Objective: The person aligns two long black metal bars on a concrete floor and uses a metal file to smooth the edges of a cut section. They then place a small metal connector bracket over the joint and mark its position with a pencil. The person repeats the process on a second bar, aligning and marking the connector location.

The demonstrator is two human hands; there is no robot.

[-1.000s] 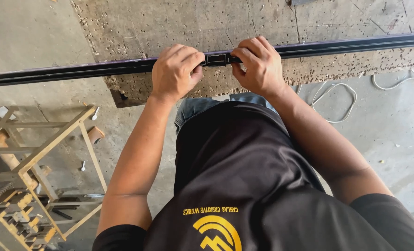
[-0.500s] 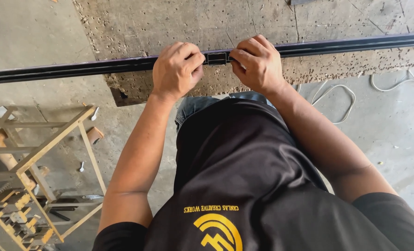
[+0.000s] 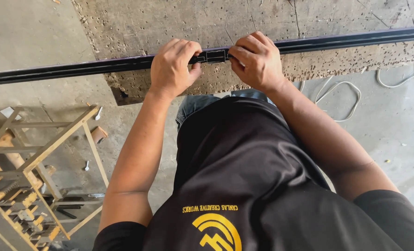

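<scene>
Black short-sleeved T-shirt point(image 3: 262, 186) with yellow emblem point(image 3: 216, 232), blue jeans point(image 3: 195, 104), bare forearms.

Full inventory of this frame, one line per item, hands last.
Rail: 1, black, long, lying across the worktop edge.
Connector piece: 1, black, set in the rail between the hands.
Worktop: 1, grey-brown, pitted, top of view.
Wooden frame: 1, pale wood, lower left on the floor.
Cables: white, looped on the floor at right; count unclear.
Floor: grey concrete.
Shirt: 1, black with yellow print.
Left hand: grip on the rail, left of the connector.
Right hand: grip on the rail, right of the connector.
</scene>
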